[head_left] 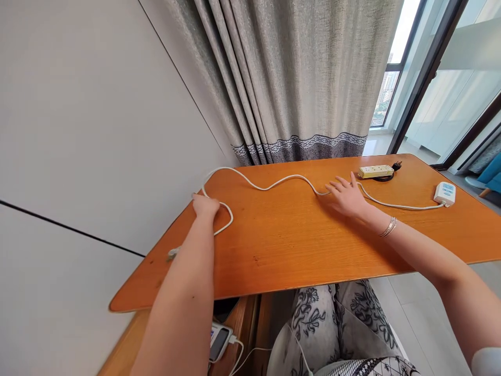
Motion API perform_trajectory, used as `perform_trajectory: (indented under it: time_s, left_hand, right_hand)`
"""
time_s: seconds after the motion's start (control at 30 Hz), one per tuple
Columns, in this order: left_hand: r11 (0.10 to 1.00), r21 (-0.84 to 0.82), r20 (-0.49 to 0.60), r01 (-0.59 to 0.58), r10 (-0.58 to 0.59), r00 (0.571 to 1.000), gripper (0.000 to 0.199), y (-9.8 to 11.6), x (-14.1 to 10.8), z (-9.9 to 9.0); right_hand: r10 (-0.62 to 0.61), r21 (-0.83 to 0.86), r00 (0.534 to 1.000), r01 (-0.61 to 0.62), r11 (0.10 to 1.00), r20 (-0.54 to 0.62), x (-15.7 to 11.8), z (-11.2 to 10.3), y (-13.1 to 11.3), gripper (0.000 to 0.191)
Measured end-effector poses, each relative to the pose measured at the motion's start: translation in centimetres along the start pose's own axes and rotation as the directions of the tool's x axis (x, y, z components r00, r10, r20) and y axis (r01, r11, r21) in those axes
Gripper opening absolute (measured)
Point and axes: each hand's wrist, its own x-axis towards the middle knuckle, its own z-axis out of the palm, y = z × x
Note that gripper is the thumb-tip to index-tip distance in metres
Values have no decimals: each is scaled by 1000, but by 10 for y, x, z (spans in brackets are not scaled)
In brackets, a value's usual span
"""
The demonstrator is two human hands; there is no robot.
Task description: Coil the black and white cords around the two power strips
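Before you on the surface (266, 250), the cord (270, 187) runs from your left hand (205, 206) by your right hand (347, 198) to the socket block (445, 192). Behind the cord, left of the block, lies the power strip (376, 171); beyond hangs the curtain (313, 78)

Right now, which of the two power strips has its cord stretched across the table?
The white power strip, farther right: its white cord runs far leftward. The yellowish strip has its black cord bunched close.

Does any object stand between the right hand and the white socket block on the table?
Nothing visible blocks the right hand from the white socket block: only the white cord runs between them. The yellow power strip sits farther back.
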Motion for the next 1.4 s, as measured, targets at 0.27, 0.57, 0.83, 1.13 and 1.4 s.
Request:
perform_trajectory:
  time_s: [0.27,0.57,0.83,1.13,1.4]
  left_hand:
    - [911,211,130,-356,334,933,56,19,-30,16]
    - [297,-299,673,-907,740,20,34,51,-144,84]
    - [247,-2,826,-969,547,137,27,53,-155,74]
    - [442,-70,753,-894,612,243,39,39,-144,76]
    - [581,-133,651,-803,662,371,41,39,-148,96]
  right_hand:
    - [30,224,999,-39,974,44,7,8,-26,23]
    - [-88,652,959,248,716,-268,-7,2,-19,29]
    - [-137,617,976,213,757,-169,-21,4,-2,38]
    - [400,431,916,-354,830,-19,2,37,84,43]
    - [597,146,792,-611,778,128,11,44,156,65]
